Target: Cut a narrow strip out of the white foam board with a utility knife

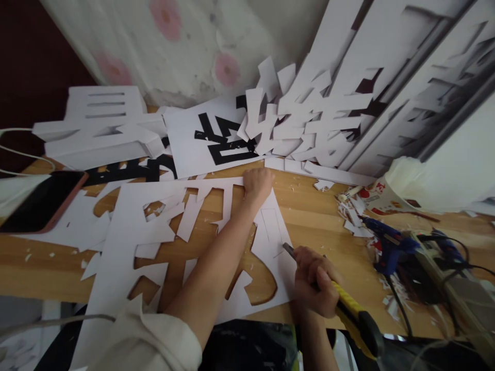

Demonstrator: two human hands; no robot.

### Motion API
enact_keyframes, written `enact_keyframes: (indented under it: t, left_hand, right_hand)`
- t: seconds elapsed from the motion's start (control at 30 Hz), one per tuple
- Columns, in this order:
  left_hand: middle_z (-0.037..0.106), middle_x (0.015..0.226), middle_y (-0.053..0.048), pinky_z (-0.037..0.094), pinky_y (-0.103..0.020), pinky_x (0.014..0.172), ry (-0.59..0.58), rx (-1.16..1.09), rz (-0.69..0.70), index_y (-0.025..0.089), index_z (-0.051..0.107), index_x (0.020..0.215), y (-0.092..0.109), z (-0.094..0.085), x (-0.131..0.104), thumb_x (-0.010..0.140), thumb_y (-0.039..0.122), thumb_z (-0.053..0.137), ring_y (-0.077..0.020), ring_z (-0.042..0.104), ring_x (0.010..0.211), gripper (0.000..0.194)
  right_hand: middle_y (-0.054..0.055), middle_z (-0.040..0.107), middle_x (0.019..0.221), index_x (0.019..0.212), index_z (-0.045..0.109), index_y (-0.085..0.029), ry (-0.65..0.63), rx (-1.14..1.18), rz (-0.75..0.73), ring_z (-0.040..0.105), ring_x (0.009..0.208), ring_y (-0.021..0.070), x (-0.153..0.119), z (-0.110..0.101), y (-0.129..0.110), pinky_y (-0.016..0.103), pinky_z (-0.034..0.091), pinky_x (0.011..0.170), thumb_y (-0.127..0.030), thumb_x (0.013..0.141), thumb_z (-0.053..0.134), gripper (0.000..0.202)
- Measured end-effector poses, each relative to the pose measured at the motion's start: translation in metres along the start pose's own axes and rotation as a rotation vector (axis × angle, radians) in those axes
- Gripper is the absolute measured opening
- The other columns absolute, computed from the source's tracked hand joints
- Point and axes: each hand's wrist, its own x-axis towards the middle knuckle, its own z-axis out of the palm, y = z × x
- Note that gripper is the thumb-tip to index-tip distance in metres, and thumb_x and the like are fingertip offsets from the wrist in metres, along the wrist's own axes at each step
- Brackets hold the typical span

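Note:
A white foam board sheet with letter-like shapes cut out of it lies in front of me. Curled over its far edge near the right corner is my left hand, fingers together and pressing on the board. My right hand is wrapped round a yellow and black utility knife. Its metal tip rests on or just over the board's right part, close to a thin rectangular outline. My left forearm crosses over the cut-outs and hides some of them.
Behind are piled white cut-out characters, a sheet with black shapes and a white box-like letter. A phone lies left. A blue glue gun, paper cup, power strip and scraps crowd the right.

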Motion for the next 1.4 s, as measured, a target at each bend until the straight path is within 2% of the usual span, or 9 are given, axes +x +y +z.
enact_keyframes:
  t: [0.2,0.4,0.8,1.4]
  left_hand:
    - [0.073,0.087,-0.014,0.042,-0.033,0.076,0.000,-0.002,0.011,0.011,0.073,0.090,-0.001,0.001,0.000,0.096,0.018,0.042,-0.0218,0.066,0.084,0.033]
    - [0.073,0.089,-0.015,0.042,-0.032,0.070,-0.021,0.005,-0.002,0.010,0.074,0.090,-0.001,0.001,0.002,0.094,0.017,0.042,-0.0212,0.065,0.081,0.033]
    - [0.073,0.089,-0.015,0.042,-0.032,0.069,-0.021,0.006,0.017,0.010,0.073,0.090,-0.001,0.001,0.001,0.094,0.015,0.043,-0.0213,0.065,0.082,0.031]
    - [0.073,0.088,-0.014,0.042,-0.033,0.071,-0.007,-0.008,0.016,0.010,0.073,0.088,-0.001,0.000,-0.001,0.094,0.015,0.043,-0.0215,0.066,0.082,0.031]
  right_hand:
    - [-0.005,0.028,0.049,0.053,0.033,-0.019,-0.012,-0.021,-0.011,0.029,0.048,0.0109,0.000,0.001,-0.001,0.031,0.031,0.057,-0.023,0.086,0.046,0.035]
    - [-0.005,0.027,0.049,0.053,0.032,-0.020,0.019,-0.038,-0.055,0.029,0.047,0.0107,-0.002,0.002,-0.002,0.031,0.030,0.055,-0.022,0.084,0.045,0.034]
    - [-0.004,0.027,0.051,0.052,0.033,-0.020,0.031,-0.088,0.049,0.031,0.050,0.0121,-0.003,0.003,-0.008,0.031,0.031,0.057,-0.021,0.083,0.046,0.034]
    - [-0.005,0.025,0.048,0.049,0.031,-0.019,0.052,-0.072,0.071,0.028,0.046,0.0106,-0.001,0.002,-0.009,0.030,0.030,0.054,-0.024,0.079,0.049,0.035]
